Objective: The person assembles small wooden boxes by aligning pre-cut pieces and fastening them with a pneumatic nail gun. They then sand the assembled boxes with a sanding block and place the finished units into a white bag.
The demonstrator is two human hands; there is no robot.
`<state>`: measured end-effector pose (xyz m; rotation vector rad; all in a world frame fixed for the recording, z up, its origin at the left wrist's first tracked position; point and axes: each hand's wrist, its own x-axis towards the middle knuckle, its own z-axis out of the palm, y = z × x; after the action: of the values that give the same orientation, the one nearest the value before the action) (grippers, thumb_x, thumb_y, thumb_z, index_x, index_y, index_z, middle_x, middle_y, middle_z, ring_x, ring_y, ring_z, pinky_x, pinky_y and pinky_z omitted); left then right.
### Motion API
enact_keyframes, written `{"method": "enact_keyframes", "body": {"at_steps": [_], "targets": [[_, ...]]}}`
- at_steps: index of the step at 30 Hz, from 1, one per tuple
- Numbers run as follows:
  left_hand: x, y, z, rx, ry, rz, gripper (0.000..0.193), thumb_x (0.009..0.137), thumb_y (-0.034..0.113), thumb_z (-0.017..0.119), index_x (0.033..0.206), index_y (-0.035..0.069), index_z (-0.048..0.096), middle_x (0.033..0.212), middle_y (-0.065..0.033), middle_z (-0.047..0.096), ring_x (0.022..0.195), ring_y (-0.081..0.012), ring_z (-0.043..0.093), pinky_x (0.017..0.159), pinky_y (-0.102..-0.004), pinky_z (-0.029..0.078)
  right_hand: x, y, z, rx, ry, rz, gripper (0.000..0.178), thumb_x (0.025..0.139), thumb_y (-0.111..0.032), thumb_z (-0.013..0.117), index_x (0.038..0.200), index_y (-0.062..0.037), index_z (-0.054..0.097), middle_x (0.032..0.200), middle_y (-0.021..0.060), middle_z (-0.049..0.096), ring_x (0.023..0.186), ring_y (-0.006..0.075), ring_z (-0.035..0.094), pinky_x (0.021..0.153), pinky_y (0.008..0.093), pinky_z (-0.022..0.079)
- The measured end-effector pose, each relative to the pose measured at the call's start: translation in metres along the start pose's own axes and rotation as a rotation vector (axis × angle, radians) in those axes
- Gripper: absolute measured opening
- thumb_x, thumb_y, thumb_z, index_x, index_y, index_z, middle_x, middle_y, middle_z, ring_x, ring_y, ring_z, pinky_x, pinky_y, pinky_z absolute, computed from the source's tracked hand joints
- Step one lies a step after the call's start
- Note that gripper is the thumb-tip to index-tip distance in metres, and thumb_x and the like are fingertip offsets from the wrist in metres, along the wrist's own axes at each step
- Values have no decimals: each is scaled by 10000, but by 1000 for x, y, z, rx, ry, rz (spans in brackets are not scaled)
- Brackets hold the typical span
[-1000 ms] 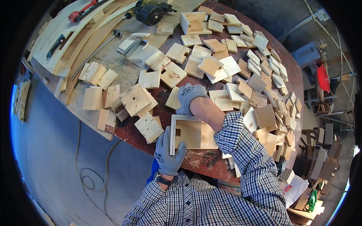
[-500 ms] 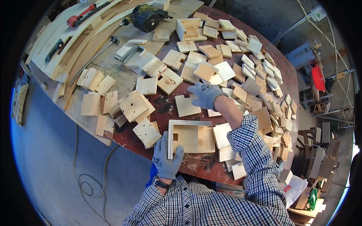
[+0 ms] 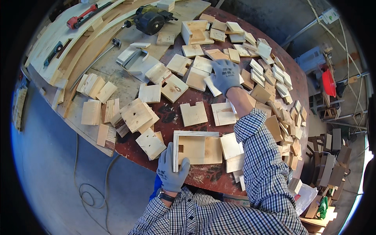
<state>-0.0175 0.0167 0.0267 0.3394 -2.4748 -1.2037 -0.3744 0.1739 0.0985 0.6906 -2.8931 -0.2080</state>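
My left hand (image 3: 172, 168), in a grey work glove, is closed around the near left corner of an L-shaped wooden assembly (image 3: 196, 134). Its upright pieces show pale plywood edges, and its flat boards lie between them, one with a small square hole. Farther off to the right, my right hand (image 3: 227, 76), gloved alike, reaches over loose wooden boards. Its fingertips are hidden, so whether it grips a board cannot be seen. A pale board (image 3: 211, 85) pokes out at its left. Nearer me lie a notched board (image 3: 194, 114) and a plain rectangular board (image 3: 223, 114).
Many loose boards (image 3: 270, 74) crowd the dark red tabletop (image 3: 168, 113). An open wooden box (image 3: 196, 32) sits at the far side. On the left bench lie a black circular-saw-like power tool (image 3: 150, 19), a hammer (image 3: 116, 42) and a red-handled tool (image 3: 80, 18). A cable (image 3: 88, 196) trails on the floor.
My right hand has moved away from me and slightly right, over the farther boards, uncovering the plain rectangular board. My left hand stays on the corner of the assembly.
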Motion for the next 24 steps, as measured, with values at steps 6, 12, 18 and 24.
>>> {"method": "enact_keyframes", "body": {"at_steps": [6,12,18,24], "targets": [[4,1,-2,-1,5,36,738,848,261,780,1476,-49,550,1276,-248,668,1114,-411,667,949,-474,572,-3,-34,33,-55,-97,-147,803,884,-659,706,1420,-74,587,1418,120,605,1378,306,523,1198,455,328],[2,-2,-4,-38,-35,21,728,890,314,767,1492,-25,538,1314,-230,655,1103,-386,685,907,-447,590,-2,-30,0,-80,-200,-254,475,1054,-501,523,1193,-98,732,1195,103,759,1143,272,681,1123,434,402],[8,-10,-4,21,-49,123,856,974,633,657,1503,-26,523,1308,-231,656,1096,-396,693,895,-447,589,-98,-37,-63,358,597,-177,265,1054,-321,607,1056,-112,771,1051,72,790,920,252,729,915,431,468],[7,-20,-7,82,-120,159,992,923,712,665,1539,-37,456,1228,-228,664,1009,-382,711,797,-447,618,-247,-78,-91,465,460,-116,424,1020,-388,665,1303,-72,686,1167,85,769,788,231,747,726,343,535]]}}
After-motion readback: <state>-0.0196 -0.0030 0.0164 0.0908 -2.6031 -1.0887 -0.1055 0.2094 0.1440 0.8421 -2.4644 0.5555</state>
